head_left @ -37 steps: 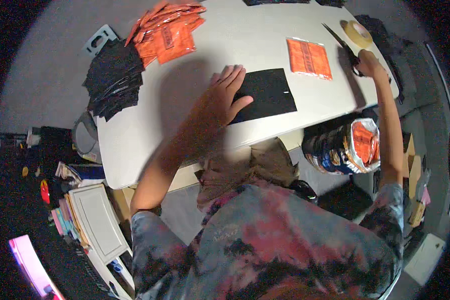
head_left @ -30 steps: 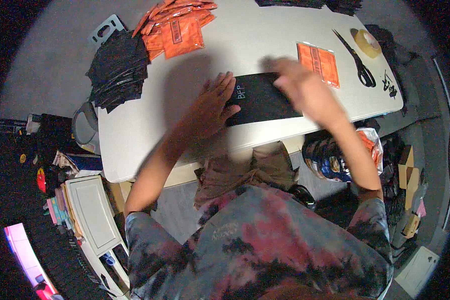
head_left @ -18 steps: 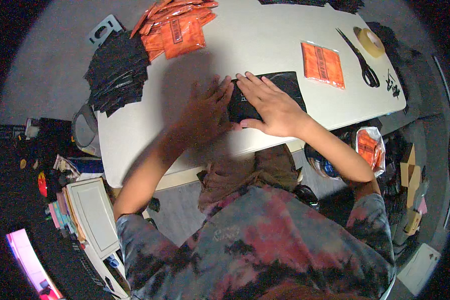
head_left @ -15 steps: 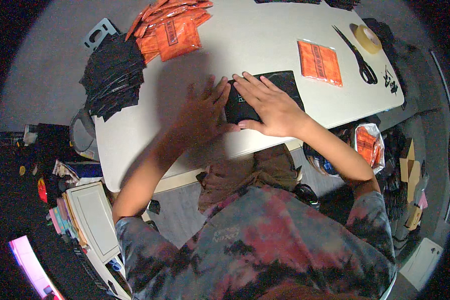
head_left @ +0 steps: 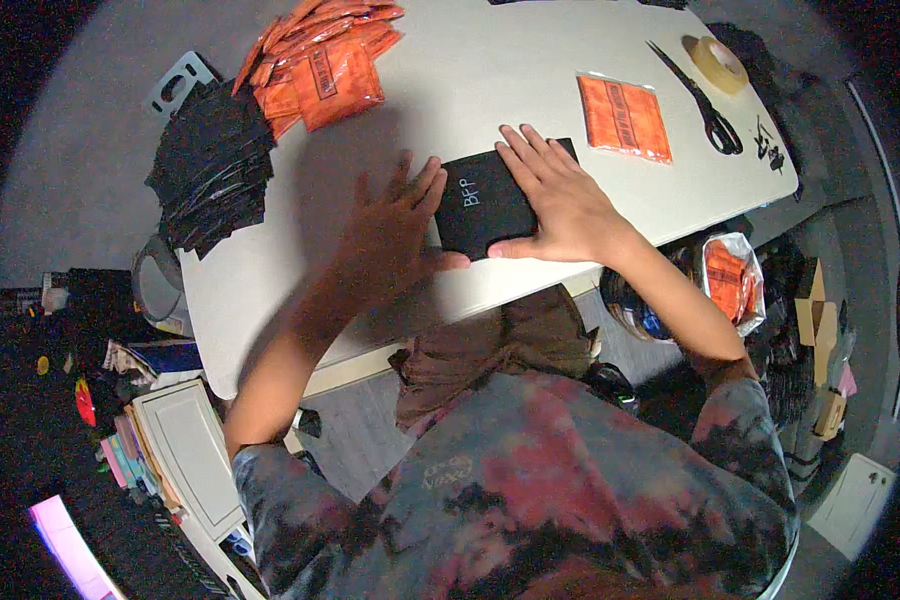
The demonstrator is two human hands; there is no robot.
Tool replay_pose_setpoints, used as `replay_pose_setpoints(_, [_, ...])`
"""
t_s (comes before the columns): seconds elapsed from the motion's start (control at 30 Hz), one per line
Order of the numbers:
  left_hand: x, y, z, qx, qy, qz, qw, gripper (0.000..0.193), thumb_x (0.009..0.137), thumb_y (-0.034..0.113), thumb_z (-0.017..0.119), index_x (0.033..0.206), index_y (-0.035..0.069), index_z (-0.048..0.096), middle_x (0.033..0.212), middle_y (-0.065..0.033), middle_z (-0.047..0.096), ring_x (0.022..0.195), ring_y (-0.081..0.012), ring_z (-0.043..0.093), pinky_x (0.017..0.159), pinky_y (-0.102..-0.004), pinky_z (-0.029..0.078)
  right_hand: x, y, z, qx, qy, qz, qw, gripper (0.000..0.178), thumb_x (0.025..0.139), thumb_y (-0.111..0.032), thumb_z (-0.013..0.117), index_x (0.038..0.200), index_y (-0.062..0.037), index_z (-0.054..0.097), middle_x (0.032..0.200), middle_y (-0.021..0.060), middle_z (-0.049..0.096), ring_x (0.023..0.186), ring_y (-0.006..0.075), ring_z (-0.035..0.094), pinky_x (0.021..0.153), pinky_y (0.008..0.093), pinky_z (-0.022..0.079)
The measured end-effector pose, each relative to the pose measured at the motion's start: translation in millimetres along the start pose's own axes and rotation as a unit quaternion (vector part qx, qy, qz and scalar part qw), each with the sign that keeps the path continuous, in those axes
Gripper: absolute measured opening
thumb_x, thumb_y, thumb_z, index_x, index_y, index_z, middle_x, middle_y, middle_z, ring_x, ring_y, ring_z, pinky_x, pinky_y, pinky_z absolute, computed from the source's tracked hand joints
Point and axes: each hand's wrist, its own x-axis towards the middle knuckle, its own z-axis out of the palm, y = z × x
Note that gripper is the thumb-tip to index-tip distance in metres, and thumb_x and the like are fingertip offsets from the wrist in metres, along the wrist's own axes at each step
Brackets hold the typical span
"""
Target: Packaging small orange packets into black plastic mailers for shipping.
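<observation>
A flat black rectangular piece with light lettering [head_left: 470, 220] lies near the front edge of the white table; I cannot tell whether it is folded cloth or a pouch. My right hand [head_left: 567, 212] rests flat over its right part, fingers stretched out and thumb apart along the near edge. At its left edge lies my left hand [head_left: 395, 225], in deep shadow, with fingers spread and thumb tip at the piece's near left corner. Neither hand grips anything. To the right is a flat orange packet in clear wrapping [head_left: 625, 118].
Black pieces are piled [head_left: 213, 165] at the table's left edge, below a heap of wrapped orange packets [head_left: 335, 80]. Black scissors [head_left: 705, 110], a tape roll [head_left: 718, 65] and small black scraps [head_left: 768, 148] lie at the right. A bag with orange contents [head_left: 732, 280] stands below the table's right side.
My right hand has slid rightward over the black piece, uncovering its middle and lettering. My left hand stays at the left edge. The whole view has shifted slightly.
</observation>
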Motion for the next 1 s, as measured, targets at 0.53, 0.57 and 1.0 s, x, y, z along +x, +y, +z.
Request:
replay_pose_setpoints(0.53, [33, -28, -32, 0.005, -0.012, -0.034, 0.999, 0.093, 0.081, 0.064, 0.067, 0.147, 0.004, 0.042, 0.153, -0.0181, 0.042, 0.143, -0.0445, 0.032, 0.116, -0.0602, 0.026, -3, 109, -55, -0.093, -0.01, 0.259, 0.961, 0.046, 0.098, -0.041, 0.052, 0.114, -0.0004, 0.066, 0.119, 0.0249, 0.063, 0.106, 0.0409, 0.064, 0.088, 0.0471, 0.054])
replay_pose_setpoints(0.57, [44, -15, -40, -0.055, 0.011, -0.022, 0.998, 0.085, 0.082, 0.059, 0.069, 0.144, 0.005, 0.046, 0.149, -0.0176, 0.047, 0.14, -0.0454, 0.036, 0.116, -0.0571, 0.028, -2, 111, -51, -0.106, -0.026, 0.247, 0.963, 0.037, 0.093, -0.031, 0.06, 0.111, -0.0017, 0.07, 0.124, 0.0246, 0.063, 0.117, 0.0393, 0.061, 0.099, 0.0457, 0.05])
replay_pose_setpoints(1.0, [109, 30, 12, -0.16, 0.099, 0.095, 0.978, 0.057, 0.088, 0.035, 0.069, 0.133, 0.002, 0.057, 0.143, -0.0167, 0.053, 0.137, -0.0413, 0.042, 0.111, -0.054, 0.037, -22, 105, -13, -0.088, 0.076, 0.144, 0.983, 0.075, 0.098, -0.048, 0.05, 0.148, 0.0062, 0.035, 0.157, 0.0259, 0.029, 0.145, 0.0425, 0.03, 0.12, 0.048, 0.026])
